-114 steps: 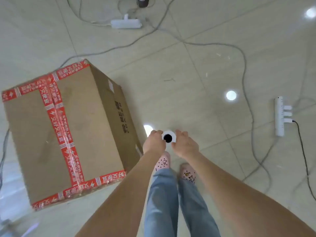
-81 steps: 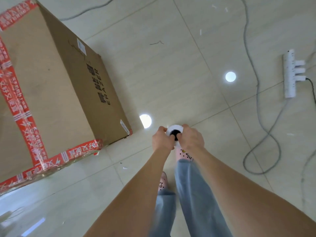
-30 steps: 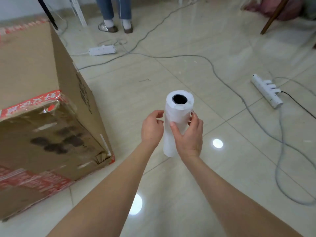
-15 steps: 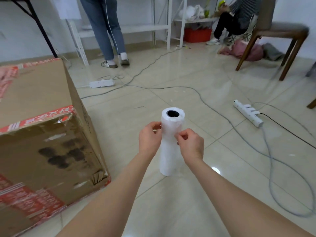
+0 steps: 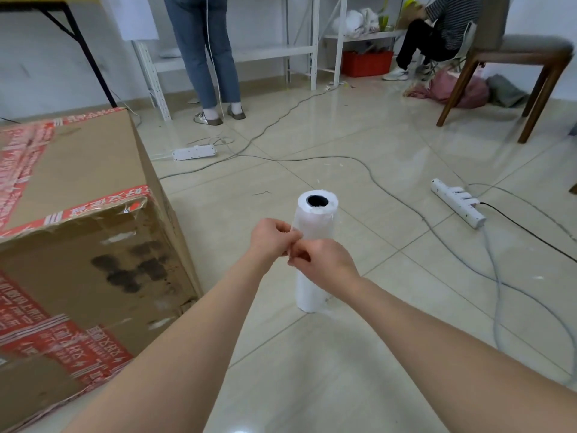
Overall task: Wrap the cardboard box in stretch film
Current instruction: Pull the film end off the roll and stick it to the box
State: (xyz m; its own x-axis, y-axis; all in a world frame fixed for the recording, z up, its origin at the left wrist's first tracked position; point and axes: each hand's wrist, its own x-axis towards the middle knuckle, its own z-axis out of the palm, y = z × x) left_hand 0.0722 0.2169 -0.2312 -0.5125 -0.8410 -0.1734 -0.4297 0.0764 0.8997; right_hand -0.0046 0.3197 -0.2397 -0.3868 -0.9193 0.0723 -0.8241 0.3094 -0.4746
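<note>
- Cardboard box [image 5: 78, 245]: large, on the tiled floor [image 5: 359, 354] at the far left, well apart from both hands. Red printed tape [image 5: 103, 204] runs along its top edges and lower side. The near face is dented and has dark smudges.
- White power strip [image 5: 194, 152]: lies on the floor behind the box, with grey cables trailing from it.
- Standing person [image 5: 206, 51]: only jeans and shoes show, by the white shelving at the back.
- Left hand [image 5: 271, 240]: fingers curled, with thumb and fingertips pressed together in a pinch at the left side of the roll, about a third of the way down.
- Roll of stretch film [image 5: 315, 220]: white, upright, its dark hollow core facing up, at centre between the two hands. The wrap looks ragged at the top rim. Whether its lower end touches the floor cannot be told.
- Right hand [image 5: 324, 264]: fingers curled in front of the roll, tips pinched close beside the left hand's fingertips. What lies between them is too fine to make out.
- Second power strip [image 5: 457, 203]: on the floor to the right, with plugs in it.
- Wooden chair [image 5: 515, 54]: far right, beside a seated person [image 5: 437, 29].
</note>
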